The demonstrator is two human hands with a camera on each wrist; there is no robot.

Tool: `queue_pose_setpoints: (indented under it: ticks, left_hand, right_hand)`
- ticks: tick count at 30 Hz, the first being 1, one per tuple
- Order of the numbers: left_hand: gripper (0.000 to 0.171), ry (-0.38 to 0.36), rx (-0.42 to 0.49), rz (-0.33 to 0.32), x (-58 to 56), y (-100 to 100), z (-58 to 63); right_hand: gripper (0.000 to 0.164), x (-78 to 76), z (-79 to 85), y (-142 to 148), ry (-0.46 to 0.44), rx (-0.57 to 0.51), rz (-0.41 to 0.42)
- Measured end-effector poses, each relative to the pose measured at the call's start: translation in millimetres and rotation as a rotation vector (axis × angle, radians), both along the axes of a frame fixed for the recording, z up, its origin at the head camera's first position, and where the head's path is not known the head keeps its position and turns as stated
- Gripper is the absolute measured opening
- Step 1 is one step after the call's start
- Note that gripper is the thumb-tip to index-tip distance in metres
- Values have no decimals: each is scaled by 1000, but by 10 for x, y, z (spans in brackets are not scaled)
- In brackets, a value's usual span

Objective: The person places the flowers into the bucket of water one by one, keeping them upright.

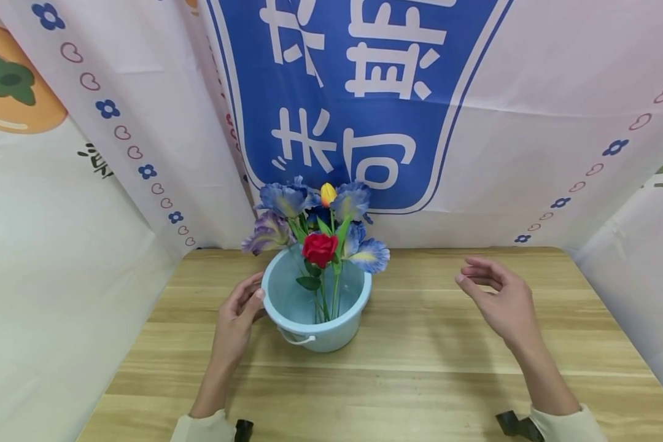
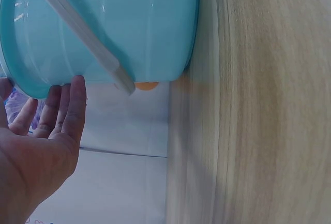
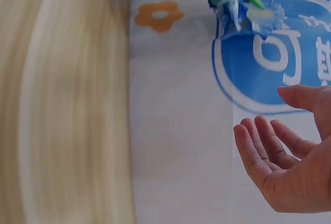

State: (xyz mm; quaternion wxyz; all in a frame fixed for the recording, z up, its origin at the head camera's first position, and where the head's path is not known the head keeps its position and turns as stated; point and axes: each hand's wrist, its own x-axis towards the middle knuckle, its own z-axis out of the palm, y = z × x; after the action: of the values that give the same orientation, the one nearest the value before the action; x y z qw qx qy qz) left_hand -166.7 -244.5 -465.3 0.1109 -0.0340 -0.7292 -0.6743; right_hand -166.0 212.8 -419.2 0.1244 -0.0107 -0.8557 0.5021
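A light blue bucket (image 1: 337, 336) stands upright on the wooden table, its white handle (image 1: 297, 338) hanging down at the front. Inside it are artificial flowers: a red rose (image 1: 320, 250), a yellow tulip (image 1: 328, 194), a purple iris (image 1: 268, 232) and several blue irises (image 1: 369, 255). My left hand (image 1: 240, 307) is at the bucket's left side; in the left wrist view its fairly straight fingers (image 2: 76, 105) touch the outer wall just below the rim, with the thumb by the rim. Well right of the bucket, my right hand (image 1: 503, 301) hovers above the table, fingers loosely bent around nothing.
The wooden table (image 1: 409, 380) reaches back to a white printed cloth (image 1: 475, 159) with a large blue sign. Pale cloth walls (image 1: 50, 258) flank it on both sides. The blooms rise close in front of the back cloth.
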Motion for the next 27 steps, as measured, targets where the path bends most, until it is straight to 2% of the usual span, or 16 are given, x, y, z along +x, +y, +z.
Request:
queue_pose_setpoints:
  ticks: [6, 16, 22, 27]
  left_hand:
    - [42, -2, -3, 0, -12, -10, 2]
    - [41, 0, -15, 5, -7, -24, -5]
    - [41, 7, -12, 2, -5, -28, -13]
    - [42, 0, -32, 7, -7, -24, 9]
  right_hand:
    - [51, 75, -120, 262, -19, 33, -38]
    - [59, 188, -264, 580, -49, 107, -53]
    - [61, 222, -297, 668, -34, 152, -40]
    - [67, 237, -300, 767, -55, 246, -25]
